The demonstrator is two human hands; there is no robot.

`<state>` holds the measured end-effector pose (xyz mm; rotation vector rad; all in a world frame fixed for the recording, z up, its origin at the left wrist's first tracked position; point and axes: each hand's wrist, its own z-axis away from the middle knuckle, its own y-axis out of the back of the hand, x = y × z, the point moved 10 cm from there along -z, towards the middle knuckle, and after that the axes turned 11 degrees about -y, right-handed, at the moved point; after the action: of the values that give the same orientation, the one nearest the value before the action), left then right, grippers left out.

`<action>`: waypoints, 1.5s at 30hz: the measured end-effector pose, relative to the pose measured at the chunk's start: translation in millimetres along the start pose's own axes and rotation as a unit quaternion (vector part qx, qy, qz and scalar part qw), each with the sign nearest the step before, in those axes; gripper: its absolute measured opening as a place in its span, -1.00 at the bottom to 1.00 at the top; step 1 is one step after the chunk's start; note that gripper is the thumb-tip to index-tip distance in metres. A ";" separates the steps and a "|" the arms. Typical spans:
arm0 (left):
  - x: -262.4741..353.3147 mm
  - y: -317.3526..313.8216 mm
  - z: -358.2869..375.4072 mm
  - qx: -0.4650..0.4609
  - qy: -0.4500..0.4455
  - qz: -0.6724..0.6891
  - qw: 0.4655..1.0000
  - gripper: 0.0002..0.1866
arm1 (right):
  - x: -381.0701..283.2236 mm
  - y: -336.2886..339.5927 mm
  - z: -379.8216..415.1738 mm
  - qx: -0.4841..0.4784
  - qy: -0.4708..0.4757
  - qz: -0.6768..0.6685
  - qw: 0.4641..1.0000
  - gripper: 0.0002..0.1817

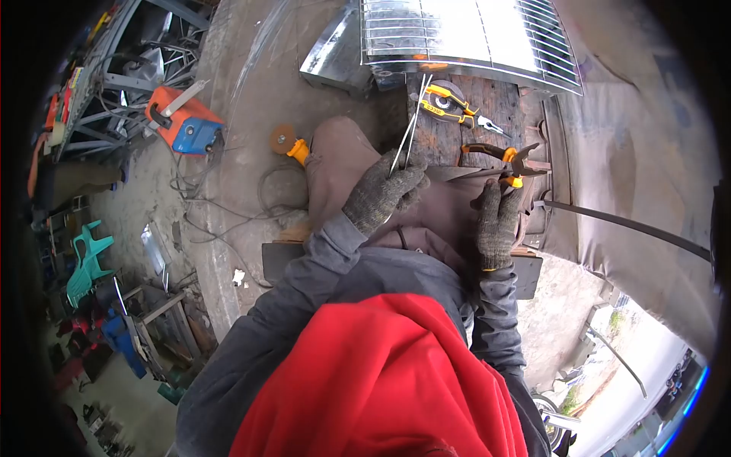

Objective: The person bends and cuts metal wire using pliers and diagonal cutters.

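My left hand (pixel 383 194), in a grey knit glove, is closed around two thin metal rods (pixel 411 126) that stick up from it and cross near the top. My right hand (pixel 499 225), gloved too, grips one handle of orange-and-black pliers (pixel 521 161). Their jaws point right and their handles are spread apart. Beyond both hands, yellow-handled long-nose pliers (pixel 457 110) lie on a dark wooden block (pixel 491 99). They rest partly over a round disc (pixel 442 102). The rods' lower ends are hidden in my left glove.
A wire rack (pixel 472 62) with shiny sheet metal stands at the far end of the block. Left of my knee lies a grinder (pixel 293 145) with a disc. An orange-and-blue machine (pixel 186 122), loose cables (pixel 205 228) and a green plastic chair (pixel 90 255) are farther left.
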<state>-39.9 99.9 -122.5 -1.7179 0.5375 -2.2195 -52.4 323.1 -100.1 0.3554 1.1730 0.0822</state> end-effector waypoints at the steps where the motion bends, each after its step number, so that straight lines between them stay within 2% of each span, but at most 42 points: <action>1: 1.4 1.1 -0.2 0.005 -0.012 -0.013 1.000 -0.75 | -0.1 1.0 2.2 -0.011 -0.049 -0.056 0.997 -0.78; 2: 0.6 -0.2 -1.5 0.005 -0.014 -0.012 1.000 -0.75 | -2.0 6.0 2.5 0.004 0.099 0.041 0.994 -0.80; 3: 6.9 1.9 -2.5 0.017 -0.045 -0.072 0.996 -0.77 | -11.4 7.0 7.1 0.002 0.098 0.041 0.994 -0.80; 4: 13.9 4.2 -2.5 0.028 -0.075 -0.132 0.988 -0.78 | -13.5 -2.0 9.7 -0.091 -0.007 -0.162 0.983 -0.79; 5: 12.3 5.9 -3.2 0.028 -0.075 -0.133 0.988 -0.78 | -18.1 -18.9 18.0 -0.179 -0.111 -0.355 0.911 -0.76; 6: 14.2 5.6 -4.6 0.024 -0.089 -0.125 0.988 -0.77 | -24.7 -29.0 26.6 -0.207 -0.144 -0.372 0.893 -0.75; 8: 16.1 5.1 -4.7 0.017 -0.102 -0.117 0.988 -0.76 | -24.9 -33.0 34.9 -0.199 -0.155 -0.349 0.902 -0.74; 9: 17.2 1.7 -3.1 0.019 -0.066 -0.087 0.994 -0.77 | -23.6 -34.6 37.8 -0.192 -0.166 -0.325 0.911 -0.73; 10: 16.6 -2.0 -1.3 0.021 -0.031 -0.058 0.998 -0.78 | -26.6 -42.1 42.9 -0.222 -0.188 -0.357 0.887 -0.70; 11: 20.1 -6.4 -1.1 0.019 -0.030 -0.058 0.998 -0.78 | -27.0 -42.4 43.4 -0.221 -0.188 -0.358 0.887 -0.70; 14: 31.8 -16.7 -1.5 -0.017 -0.067 -0.137 0.988 -0.78 | -28.4 -51.2 47.7 -0.257 -0.199 -0.356 0.876 -0.73; 16: 39.6 -10.6 0.3 -0.006 -0.107 -0.227 0.968 -0.72 | -31.8 -52.3 52.1 -0.280 -0.165 -0.329 0.887 -0.67; 17: 37.3 -5.0 1.4 -0.006 -0.106 -0.227 0.968 -0.72 | -33.3 -53.2 52.9 -0.291 -0.148 -0.315 0.891 -0.62; 18: 19.5 2.4 3.7 -0.010 -0.042 -0.131 0.990 -0.71 | -26.8 -51.5 49.8 -0.291 -0.149 -0.315 0.891 -0.62; 19: 5.4 3.1 7.8 -0.014 0.024 -0.033 0.999 -0.70 | -13.6 -47.1 44.0 -0.274 -0.166 -0.325 0.890 -0.54; 20: 4.4 4.0 11.1 -0.013 0.024 -0.033 0.999 -0.70 | -1.4 -44.2 39.9 -0.257 -0.184 -0.334 0.888 -0.44; 21: 6.9 0.2 15.4 -0.046 0.013 -0.128 0.991 -0.70 | 0.4 -46.9 38.0 -0.258 -0.184 -0.333 0.888 -0.44; 22: 8.6 -4.2 19.6 -0.079 0.002 -0.223 0.972 -0.70 | 3.9 -45.3 33.2 -0.230 -0.185 -0.324 0.899 -0.33; 23: 5.6 -9.5 24.5 -0.079 0.001 -0.223 0.972 -0.70 | 6.5 -42.6 30.3 -0.202 -0.186 -0.314 0.909 -0.22; 24: -3.9 -20.9 30.2 -0.072 0.020 -0.096 0.993 -0.70 | -11.1 -47.9 40.9 -0.250 -0.185 -0.304 0.900 -0.26; 25: -11.4 -27.9 32.4 -0.065 0.038 0.034 0.997 -0.69 | -14.0 -50.8 43.1 -0.251 -0.184 -0.304 0.900 -0.26; 26: -28.6 -27.0 36.0 -0.116 0.080 -0.018 0.990 -0.69 | -20.4 -51.5 44.0 -0.243 -0.161 -0.338 0.895 -0.27; 29: -31.8 -41.9 41.6 -0.115 0.103 0.007 0.988 -0.69 | -28.9 -46.4 48.1 -0.218 -0.139 -0.390 0.884 -0.37; 31: -21.2 -52.0 40.4 -0.114 0.109 0.021 0.987 -0.67 | -40.2 -33.3 43.1 -0.193 -0.052 -0.215 0.956 -0.46; 32: -22.9 -47.2 38.7 -0.094 0.107 0.021 0.990 -0.65 | -43.6 -19.1 41.2 -0.154 -0.047 -0.305 0.938 -0.52; 33: -24.4 -40.9 38.2 -0.073 0.107 0.021 0.991 -0.64 | -63.0 -1.2 45.1 -0.069 -0.057 -0.273 0.958 -0.52; 34: -36.5 -29.0 41.1 -0.012 0.166 0.085 0.982 -0.60 | -86.5 20.3 42.8 -0.021 0.060 -0.206 0.976 -0.51; 35: -39.7 -19.8 36.9 -0.011 0.161 0.082 0.984 -0.60 | -101.5 41.1 45.6 0.026 0.138 -0.187 0.972 -0.50; 36: -46.2 -10.1 32.9 0.018 0.158 0.183 0.970 -0.59 | -112.2 62.0 50.7 0.115 0.180 -0.126 0.969 -0.50; 37: -53.4 -1.1 28.6 0.046 0.155 0.282 0.946 -0.58 | -109.5 78.9 53.2 0.186 0.192 -0.190 0.945 -0.48; 39: -46.0 12.3 15.9 0.042 0.119 0.266 0.956 -0.55 | -137.9 81.7 66.1 0.278 0.256 0.010 0.926 -0.47; 40: -25.3 10.1 13.9 0.044 0.097 0.260 0.960 -0.53 | -113.1 82.7 57.6 0.301 0.264 -0.031 0.916 -0.43; 41: -8.6 9.1 10.5 0.043 0.074 0.255 0.963 -0.49 | -96.4 72.7 43.3 0.205 0.328 -0.137 0.912 -0.52; 43: 7.0 6.9 0.8 0.020 0.052 0.259 0.964 -0.48 | -96.5 30.6 28.1 0.200 0.320 0.108 0.920 -0.67; 45: 19.8 3.2 -7.6 -0.004 0.027 0.263 0.964 -0.47 | -55.7 7.4 -1.5 0.141 0.303 0.203 0.920 -0.73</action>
<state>-52.2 89.2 -108.6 -1.3185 0.8958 -1.8822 -74.6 316.7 -48.9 0.8710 1.7155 0.4136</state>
